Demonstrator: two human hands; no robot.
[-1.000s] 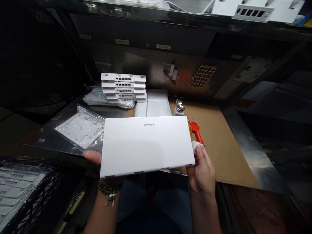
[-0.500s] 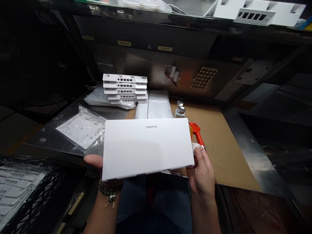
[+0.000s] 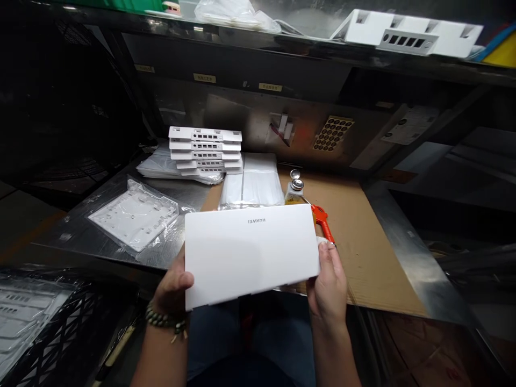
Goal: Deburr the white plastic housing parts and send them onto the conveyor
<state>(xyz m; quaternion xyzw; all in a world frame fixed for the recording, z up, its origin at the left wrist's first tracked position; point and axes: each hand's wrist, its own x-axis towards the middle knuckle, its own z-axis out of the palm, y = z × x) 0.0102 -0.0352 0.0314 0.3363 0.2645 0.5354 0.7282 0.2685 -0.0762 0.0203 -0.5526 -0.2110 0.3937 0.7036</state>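
Note:
A white plastic housing panel with upside-down HUAWEI lettering is held up in front of me, its broad smooth face towards the camera. My left hand grips its left edge, thumb on the front and fingers hidden behind. At the right edge, my right hand is closed on the panel and also pinches a small white wad, perhaps cloth or tissue. Behind the panel lie an orange-red air blow gun and a dispenser bottle with its metal lid raised.
Stacked white housings stand at the back beside flat plastic bags. A bagged white panel lies on the left of the metal bench. Cardboard covers the right side. A black crate holds bagged parts lower left; a shelf runs overhead.
My left hand has shifted its hold, its thumb now coming over the panel's left front edge. The panel sits slightly lower in view, its left edge further right. The right hand keeps its grip.

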